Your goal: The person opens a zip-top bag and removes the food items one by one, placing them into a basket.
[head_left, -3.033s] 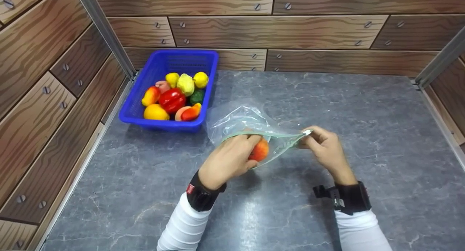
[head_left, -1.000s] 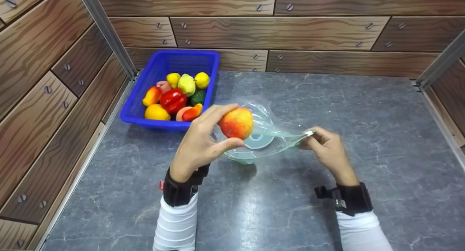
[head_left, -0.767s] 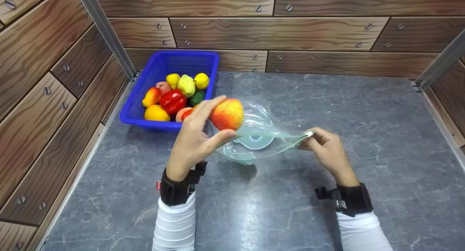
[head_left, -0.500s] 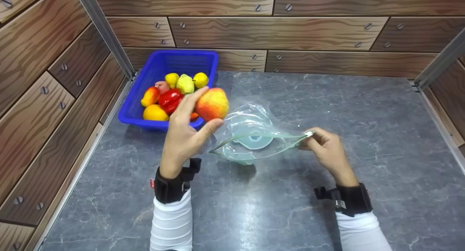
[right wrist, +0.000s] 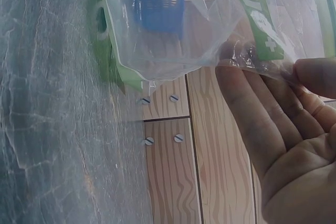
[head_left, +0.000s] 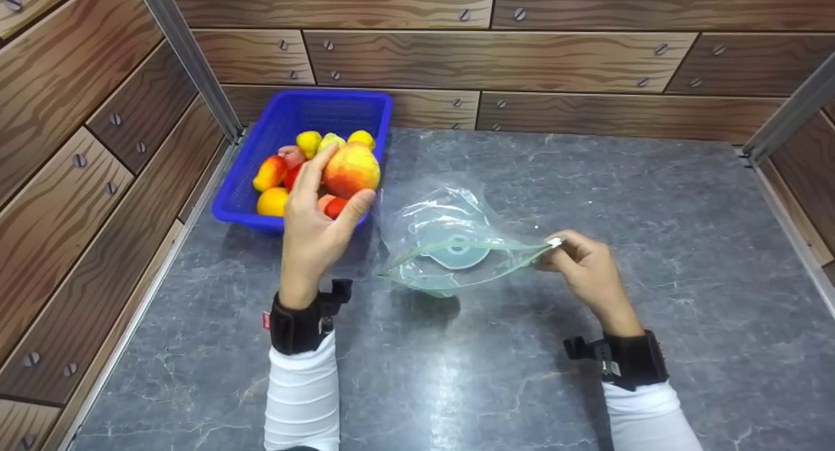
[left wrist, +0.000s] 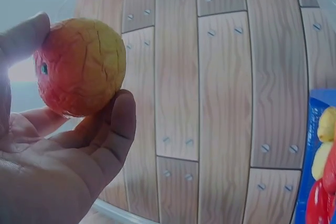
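Observation:
A round red-and-yellow apple (head_left: 352, 170) with a wrinkled skin is in my left hand (head_left: 314, 226), gripped between thumb and fingertips. The hand holds it over the right side of the blue basket (head_left: 228, 206), hiding some of the produce below. In the left wrist view the apple (left wrist: 84, 66) shows a small green spot at one end. My right hand (head_left: 584, 265) pinches the corner of a clear zip bag (head_left: 450, 209), by its white slider. The bag's green-edged mouth gapes towards me, and green print shows on its plastic (right wrist: 257, 17) in the right wrist view.
Inside the basket lie a red bell pepper (head_left: 293, 177), a red-and-yellow mango (head_left: 269, 172), an orange fruit (head_left: 271, 202) and several yellow ones. Wood-patterned walls (head_left: 587, 59) enclose the grey marbled table (head_left: 489, 373) at the back and sides.
My left hand has drawn the apple out of the bag, lifted it and carried it left to the basket. The right hand has stayed at the bag's corner.

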Demonstrator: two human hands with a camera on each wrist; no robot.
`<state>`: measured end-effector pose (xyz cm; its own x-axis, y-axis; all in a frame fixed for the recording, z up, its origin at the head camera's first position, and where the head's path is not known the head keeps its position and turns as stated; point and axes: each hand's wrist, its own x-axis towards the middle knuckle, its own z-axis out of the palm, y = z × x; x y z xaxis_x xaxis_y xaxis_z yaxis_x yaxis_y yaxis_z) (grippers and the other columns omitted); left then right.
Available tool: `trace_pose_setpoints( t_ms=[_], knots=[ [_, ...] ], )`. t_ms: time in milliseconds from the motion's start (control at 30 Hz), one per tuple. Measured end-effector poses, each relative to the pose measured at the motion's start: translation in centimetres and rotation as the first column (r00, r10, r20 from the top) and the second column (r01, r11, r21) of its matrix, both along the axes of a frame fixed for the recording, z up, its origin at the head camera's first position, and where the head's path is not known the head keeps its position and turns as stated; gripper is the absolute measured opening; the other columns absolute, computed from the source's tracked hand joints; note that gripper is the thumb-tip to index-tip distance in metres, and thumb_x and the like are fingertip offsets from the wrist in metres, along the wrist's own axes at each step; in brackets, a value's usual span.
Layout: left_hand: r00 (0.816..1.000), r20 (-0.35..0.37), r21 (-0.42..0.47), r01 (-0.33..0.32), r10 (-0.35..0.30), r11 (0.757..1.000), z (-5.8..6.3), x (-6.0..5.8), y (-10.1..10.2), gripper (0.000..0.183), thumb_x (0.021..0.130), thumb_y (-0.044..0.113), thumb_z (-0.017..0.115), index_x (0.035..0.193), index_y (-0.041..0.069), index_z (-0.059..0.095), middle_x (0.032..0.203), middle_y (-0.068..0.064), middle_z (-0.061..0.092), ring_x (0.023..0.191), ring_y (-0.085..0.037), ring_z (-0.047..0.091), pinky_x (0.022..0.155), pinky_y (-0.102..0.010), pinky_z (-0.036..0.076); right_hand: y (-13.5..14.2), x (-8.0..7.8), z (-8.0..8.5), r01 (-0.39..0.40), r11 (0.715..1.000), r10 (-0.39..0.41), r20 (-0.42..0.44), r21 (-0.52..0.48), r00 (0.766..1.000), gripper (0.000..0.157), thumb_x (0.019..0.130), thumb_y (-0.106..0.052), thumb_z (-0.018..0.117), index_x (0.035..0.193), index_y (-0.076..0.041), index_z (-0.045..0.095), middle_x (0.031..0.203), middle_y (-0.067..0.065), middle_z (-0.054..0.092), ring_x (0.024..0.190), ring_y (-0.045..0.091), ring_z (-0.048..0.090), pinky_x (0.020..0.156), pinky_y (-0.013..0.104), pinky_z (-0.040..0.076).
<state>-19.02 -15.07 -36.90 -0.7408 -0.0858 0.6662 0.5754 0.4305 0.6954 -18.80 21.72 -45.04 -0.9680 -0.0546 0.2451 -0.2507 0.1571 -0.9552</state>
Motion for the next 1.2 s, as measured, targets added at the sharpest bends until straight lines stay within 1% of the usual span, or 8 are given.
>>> trace_pose_setpoints(
  t_ms=[233,300,467,567,667,767,967,1200],
  knots=[
    [0.992,0.093,0.000,-0.090,0.089,0.996,-0.1,-1.2,-1.4,0.065,0.089,0.022,0.082,0.144,-0.001,0.055,0.137,-0.018,0.057,0.121,-0.025,0.054,0.086,-0.030,0.051,0.0,0.1,0.0,0.000,1.000,0.000,-0.010,0.023,1.000,0.014,0.095,0.017,0.053,0.099,0.018,0.066,0.084,-0.002,0.074,0.076,0.011,0.074,0.074,0.029,0.062],
    [0.989,0.095,-0.023,-0.112,0.113,0.993,-0.1,-1.7,-1.8,0.065,0.090,0.024,0.081,0.143,-0.003,0.056,0.134,-0.020,0.057,0.120,-0.028,0.054,0.093,-0.034,0.049,0.0,0.1,0.0,-0.001,1.000,0.001,-0.009,0.022,1.000,0.013,0.095,0.017,0.054,0.099,0.018,0.066,0.084,-0.002,0.074,0.076,0.011,0.074,0.074,0.030,0.062],
    [0.983,0.098,-0.110,-0.146,0.157,0.983,-0.2,-2.8,-2.6,0.064,0.092,0.030,0.079,0.142,-0.003,0.056,0.127,-0.022,0.059,0.112,-0.032,0.055,0.094,-0.040,0.046,0.0,0.0,0.0,-0.004,1.000,0.004,-0.007,0.011,1.000,0.013,0.096,0.016,0.054,0.099,0.018,0.066,0.085,-0.001,0.074,0.076,0.011,0.074,0.074,0.029,0.062],
    [0.975,0.137,-0.129,-0.157,0.174,0.979,-0.3,-3.4,-3.0,0.066,0.092,0.031,0.078,0.143,-0.003,0.054,0.126,-0.021,0.060,0.108,-0.033,0.056,0.091,-0.042,0.047,-0.1,0.0,0.0,-0.004,1.000,0.004,-0.005,0.008,1.000,0.013,0.096,0.016,0.054,0.099,0.019,0.066,0.085,-0.002,0.074,0.076,0.011,0.074,0.073,0.029,0.062],
    [0.962,0.188,-0.157,-0.169,0.198,0.973,-0.2,-4.0,-3.3,0.068,0.093,0.032,0.077,0.146,-0.002,0.052,0.133,-0.021,0.059,0.116,-0.034,0.056,0.099,-0.046,0.046,-0.1,0.0,0.0,-0.003,1.000,0.003,-0.004,0.008,1.000,0.012,0.096,0.016,0.054,0.099,0.019,0.065,0.084,-0.003,0.074,0.076,0.011,0.073,0.073,0.029,0.062],
    [0.949,0.231,-0.201,-0.167,0.213,0.965,-0.1,-4.9,-3.6,0.070,0.094,0.032,0.075,0.149,-0.001,0.049,0.140,-0.022,0.057,0.126,-0.037,0.055,0.108,-0.049,0.043,-0.1,0.0,0.1,-0.001,1.000,0.001,-0.003,0.005,1.000,0.012,0.095,0.017,0.054,0.099,0.020,0.065,0.084,-0.004,0.074,0.076,0.011,0.073,0.074,0.029,0.062],
    [0.928,0.291,-0.290,-0.147,0.233,0.946,-0.3,-7.0,-4.1,0.068,0.094,0.029,0.072,0.149,-0.002,0.047,0.142,-0.025,0.056,0.129,-0.041,0.053,0.113,-0.051,0.040,0.0,0.1,0.1,0.000,1.000,0.000,0.007,0.002,1.000,0.013,0.095,0.018,0.053,0.099,0.019,0.065,0.084,-0.002,0.073,0.075,0.012,0.073,0.074,0.029,0.062],
    [0.902,0.367,-0.405,-0.067,0.229,0.912,-0.5,-8.8,-4.1,0.062,0.095,0.026,0.069,0.146,-0.005,0.050,0.143,-0.026,0.056,0.132,-0.042,0.051,0.116,-0.048,0.037,-0.1,0.1,0.1,0.001,1.000,-0.001,0.000,0.001,1.000,0.014,0.095,0.016,0.053,0.099,0.018,0.066,0.084,0.001,0.075,0.075,0.012,0.074,0.073,0.029,0.063]
  ],
)
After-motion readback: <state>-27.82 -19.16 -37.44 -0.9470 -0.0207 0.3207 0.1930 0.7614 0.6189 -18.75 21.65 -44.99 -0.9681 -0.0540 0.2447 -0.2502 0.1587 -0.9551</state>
